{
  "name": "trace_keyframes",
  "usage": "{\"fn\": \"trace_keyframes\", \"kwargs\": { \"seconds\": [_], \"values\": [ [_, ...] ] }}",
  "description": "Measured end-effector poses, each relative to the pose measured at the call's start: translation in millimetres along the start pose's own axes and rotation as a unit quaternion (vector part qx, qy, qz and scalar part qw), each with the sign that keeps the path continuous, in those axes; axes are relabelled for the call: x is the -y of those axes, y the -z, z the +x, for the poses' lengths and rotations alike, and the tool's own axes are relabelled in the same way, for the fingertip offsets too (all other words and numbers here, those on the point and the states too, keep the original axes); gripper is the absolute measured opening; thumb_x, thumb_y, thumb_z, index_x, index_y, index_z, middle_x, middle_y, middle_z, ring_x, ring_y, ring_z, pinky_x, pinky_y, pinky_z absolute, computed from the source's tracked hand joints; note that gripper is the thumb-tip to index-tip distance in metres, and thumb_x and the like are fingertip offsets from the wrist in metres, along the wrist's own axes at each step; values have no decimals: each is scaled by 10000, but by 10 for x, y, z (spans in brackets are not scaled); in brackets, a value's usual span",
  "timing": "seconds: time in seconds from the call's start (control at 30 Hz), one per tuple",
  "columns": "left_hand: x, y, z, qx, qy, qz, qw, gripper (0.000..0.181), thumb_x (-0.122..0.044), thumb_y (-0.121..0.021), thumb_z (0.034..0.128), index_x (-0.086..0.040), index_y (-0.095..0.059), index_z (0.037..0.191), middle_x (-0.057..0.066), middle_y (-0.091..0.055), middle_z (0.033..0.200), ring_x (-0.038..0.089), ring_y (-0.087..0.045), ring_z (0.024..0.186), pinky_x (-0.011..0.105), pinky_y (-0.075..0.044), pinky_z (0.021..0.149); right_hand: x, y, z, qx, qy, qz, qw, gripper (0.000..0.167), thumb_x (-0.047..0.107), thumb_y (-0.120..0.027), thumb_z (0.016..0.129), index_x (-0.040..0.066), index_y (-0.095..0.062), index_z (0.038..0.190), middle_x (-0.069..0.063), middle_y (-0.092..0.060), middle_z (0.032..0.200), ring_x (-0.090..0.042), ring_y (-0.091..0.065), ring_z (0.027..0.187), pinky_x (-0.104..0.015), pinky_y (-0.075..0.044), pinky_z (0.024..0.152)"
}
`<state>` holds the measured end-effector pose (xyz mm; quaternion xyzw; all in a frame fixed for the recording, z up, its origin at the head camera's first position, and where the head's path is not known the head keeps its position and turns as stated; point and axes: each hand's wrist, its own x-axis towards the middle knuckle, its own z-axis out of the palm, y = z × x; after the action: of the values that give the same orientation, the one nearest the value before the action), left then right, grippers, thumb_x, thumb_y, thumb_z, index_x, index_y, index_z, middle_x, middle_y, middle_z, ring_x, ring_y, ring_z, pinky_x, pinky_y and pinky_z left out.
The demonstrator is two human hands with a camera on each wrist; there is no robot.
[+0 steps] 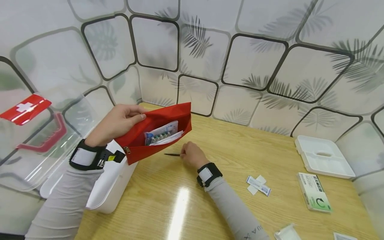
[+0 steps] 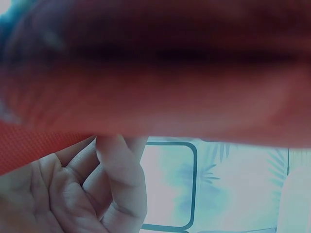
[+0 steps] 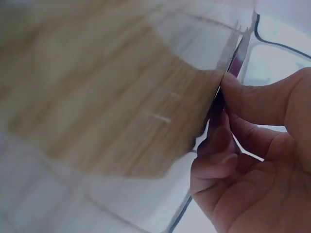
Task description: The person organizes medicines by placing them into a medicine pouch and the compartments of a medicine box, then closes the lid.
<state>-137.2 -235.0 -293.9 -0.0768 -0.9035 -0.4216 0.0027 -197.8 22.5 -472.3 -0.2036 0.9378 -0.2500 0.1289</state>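
Note:
In the head view my left hand (image 1: 118, 121) grips the left rim of a red zip pouch (image 1: 144, 152), held tilted above the table with its mouth open. Inside lie a clear packet (image 1: 160, 136) of small greenish-tipped items and some white flat packets (image 1: 170, 138). Red fabric fills much of the left wrist view, above the curled fingers (image 2: 121, 179). Just below the pouch, my right hand (image 1: 193, 155) pinches slim, pointed metal tweezers (image 1: 171, 154) between thumb and fingers. The right wrist view shows the tweezers (image 3: 238, 60) edge-on; their far end is covered by the hand.
A white box (image 1: 112, 186) with a raised clear lid (image 1: 72, 113) and pink handle stands at left. On the wooden table (image 1: 228, 146) lie crossed small packets (image 1: 258, 185), a green-white carton (image 1: 314, 192), a white tray (image 1: 325, 155) and a whitish packet (image 1: 287, 233). A patterned wall stands behind.

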Motion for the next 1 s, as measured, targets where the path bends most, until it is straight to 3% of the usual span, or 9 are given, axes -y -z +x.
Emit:
{"fn": "trace_keyframes", "kwargs": {
  "seconds": [0.17,0.33,0.5,0.67,1.0],
  "values": [
    [6,8,6,1,-17,66,10000,273,-202,-607,1022,-91,-708,1250,124,-723,1082,138,-629,763,261,-509,629,8,47,-46,-152,266,-144,9994,71,86,-667,960,99,-655,892,-38,-604,862,-190,-564,785,-306,-483,714],
    [11,19,13,39,7,30,10000,280,-205,-603,1024,-87,-703,1257,135,-722,1093,150,-637,775,262,-517,628,39,195,-186,-497,938,-212,9941,28,67,-683,949,84,-663,959,-35,-677,896,-173,-620,817,-314,-523,746],
    [5,25,18,112,98,-73,9999,282,-192,-594,1028,-80,-696,1266,165,-713,1118,200,-652,808,281,-544,626,101,412,-448,-609,1276,-125,9899,128,36,-694,937,72,-750,1046,-42,-727,979,-169,-646,875,-319,-542,794],
    [17,11,35,121,60,-50,9999,271,-190,-594,1026,-86,-705,1249,163,-713,1114,215,-651,827,285,-544,638,102,595,-743,-914,1435,-257,9851,125,56,-719,927,142,-791,982,27,-709,916,-131,-585,831,-289,-502,749],
    [32,-39,53,225,-43,55,9997,248,-166,-605,1020,-85,-711,1229,147,-730,1125,243,-660,925,282,-517,724,175,915,-1145,-1633,2046,-191,9649,88,127,-741,935,191,-762,993,109,-658,933,-85,-584,874,-278,-528,743]
  ]
}}
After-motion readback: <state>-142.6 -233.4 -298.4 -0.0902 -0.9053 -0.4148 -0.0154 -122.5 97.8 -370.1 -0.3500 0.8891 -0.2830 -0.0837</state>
